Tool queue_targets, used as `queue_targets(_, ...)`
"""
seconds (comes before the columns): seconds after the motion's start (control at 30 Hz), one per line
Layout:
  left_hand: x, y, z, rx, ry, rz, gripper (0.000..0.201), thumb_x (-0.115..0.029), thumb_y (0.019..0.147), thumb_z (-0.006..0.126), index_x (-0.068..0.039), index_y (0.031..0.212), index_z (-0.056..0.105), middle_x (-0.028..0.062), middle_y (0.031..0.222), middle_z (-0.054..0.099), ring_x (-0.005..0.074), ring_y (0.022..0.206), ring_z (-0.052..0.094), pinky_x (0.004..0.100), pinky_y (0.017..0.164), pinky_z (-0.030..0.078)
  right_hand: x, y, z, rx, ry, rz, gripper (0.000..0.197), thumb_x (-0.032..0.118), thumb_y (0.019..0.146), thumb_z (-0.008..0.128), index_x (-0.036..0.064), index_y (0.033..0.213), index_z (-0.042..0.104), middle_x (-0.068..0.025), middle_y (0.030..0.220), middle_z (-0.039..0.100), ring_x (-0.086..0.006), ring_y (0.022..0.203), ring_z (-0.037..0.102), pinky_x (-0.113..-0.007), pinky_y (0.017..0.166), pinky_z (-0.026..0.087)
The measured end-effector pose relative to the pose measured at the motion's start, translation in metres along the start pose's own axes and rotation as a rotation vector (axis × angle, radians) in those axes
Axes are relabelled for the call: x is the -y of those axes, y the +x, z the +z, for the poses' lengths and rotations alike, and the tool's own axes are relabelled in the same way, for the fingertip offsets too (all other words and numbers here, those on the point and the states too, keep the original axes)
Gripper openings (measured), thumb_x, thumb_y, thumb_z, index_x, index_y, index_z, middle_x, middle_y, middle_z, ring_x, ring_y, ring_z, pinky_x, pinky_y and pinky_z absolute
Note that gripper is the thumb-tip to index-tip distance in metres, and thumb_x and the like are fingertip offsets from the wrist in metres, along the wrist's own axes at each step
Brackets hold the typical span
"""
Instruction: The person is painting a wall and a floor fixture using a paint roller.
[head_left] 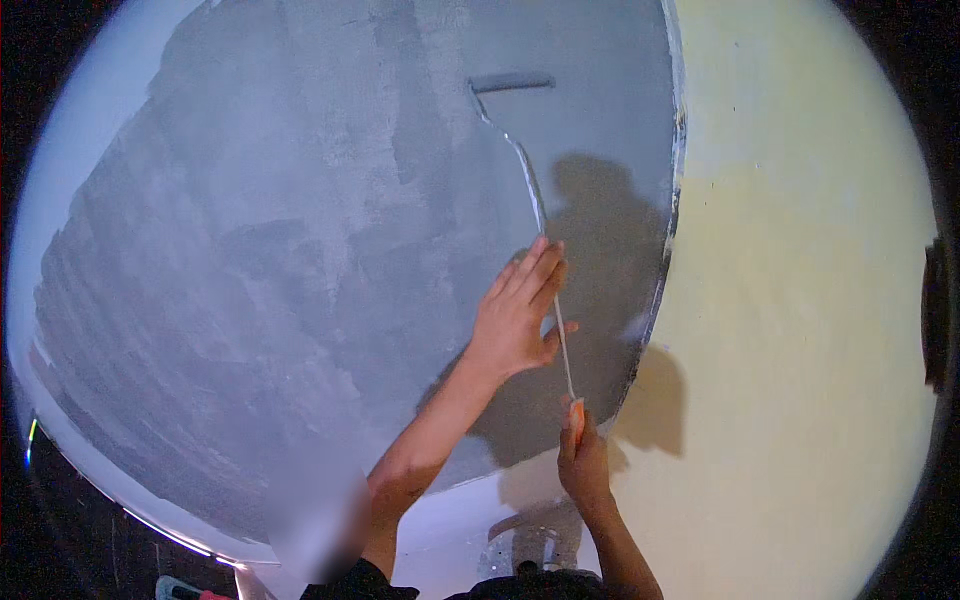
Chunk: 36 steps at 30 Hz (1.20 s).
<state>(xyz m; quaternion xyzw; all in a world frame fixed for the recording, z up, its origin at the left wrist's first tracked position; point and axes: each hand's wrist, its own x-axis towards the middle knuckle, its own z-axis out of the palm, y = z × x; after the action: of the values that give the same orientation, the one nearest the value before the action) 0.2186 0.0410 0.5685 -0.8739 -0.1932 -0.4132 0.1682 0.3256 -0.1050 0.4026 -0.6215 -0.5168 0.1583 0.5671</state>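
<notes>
A paint roller (512,82) with a narrow dark grey sleeve lies against the grey-coated wall (280,200), high and right of the middle. From it a long bent metal rod (530,180) runs down to an orange handle (577,418). My right hand (583,458) is closed around that handle. Higher up, my left hand (522,310) lies along the rod with its fingers stretched out and its thumb apart. The fingers touch or press on the rod; how firmly, I cannot tell. The grey coat looks darker and smoother around the roller, paler and streakier to the left.
A pale yellow wall (800,300) meets the grey one at a corner on the right. White bands border the grey at left and below. A clear container (530,545) stands low in the middle. A tool with a red part (190,590) shows at bottom left.
</notes>
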Motion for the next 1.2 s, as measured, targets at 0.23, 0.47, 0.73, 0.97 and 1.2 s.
queue_targets(0.23,0.003,0.044,-0.027,-0.080,0.026,-0.008,0.069,-0.027,0.071,0.082,0.002,0.129,0.058,0.0137,0.149,0.045,0.0297,0.147,0.034,0.0471,0.112,0.037,0.043,0.029,-0.016,-0.045,0.060,-0.087,0.031,0.028,0.103,0.050,-0.0022,0.109,0.055,-0.0276,0.075,0.065,-0.0483,0.071,0.066,-0.052,0.059,0.050)
queue_targets(0.47,-0.013,0.021,-0.014,-0.089,-0.017,-0.006,0.070,-0.027,0.070,0.083,-0.001,0.130,0.058,0.0127,0.152,0.044,0.0328,0.147,0.034,0.0496,0.108,0.038,0.027,0.005,-0.026,-0.043,0.054,-0.118,0.038,0.031,0.104,0.050,-0.0027,0.121,0.054,-0.0263,0.073,0.065,-0.0456,0.067,0.067,-0.050,0.056,0.049)
queue_targets(0.73,-0.012,0.034,-0.035,-0.057,0.078,-0.008,0.070,-0.031,0.071,0.079,-0.004,0.132,0.057,0.0121,0.153,0.043,0.0303,0.147,0.033,0.0506,0.112,0.036,0.011,0.008,-0.022,0.251,0.326,-0.030,0.046,0.034,0.109,0.040,0.0023,0.141,0.047,-0.0020,0.062,0.051,-0.0102,0.050,0.049,-0.026,0.047,0.037)
queue_targets(0.97,-0.010,0.019,-0.029,-0.005,0.131,-0.042,0.069,-0.038,0.075,0.075,-0.007,0.134,0.056,0.0108,0.154,0.042,0.0309,0.146,0.036,0.0531,0.113,0.034,0.005,0.007,-0.017,0.348,0.632,0.076,0.042,0.032,0.108,0.045,0.0029,0.139,0.048,0.0053,0.066,0.045,-0.0024,0.048,0.040,-0.021,0.043,0.034)
queue_targets(1.2,-0.020,-0.021,-0.033,-0.025,0.102,-0.061,0.068,-0.041,0.077,0.075,-0.007,0.133,0.058,0.0109,0.152,0.046,0.0304,0.146,0.036,0.0518,0.114,0.033,-0.030,-0.035,0.005,0.255,0.429,0.113,0.028,0.029,0.102,0.055,0.0029,0.111,0.057,-0.0058,0.072,0.060,-0.0118,0.065,0.058,-0.032,0.057,0.046)
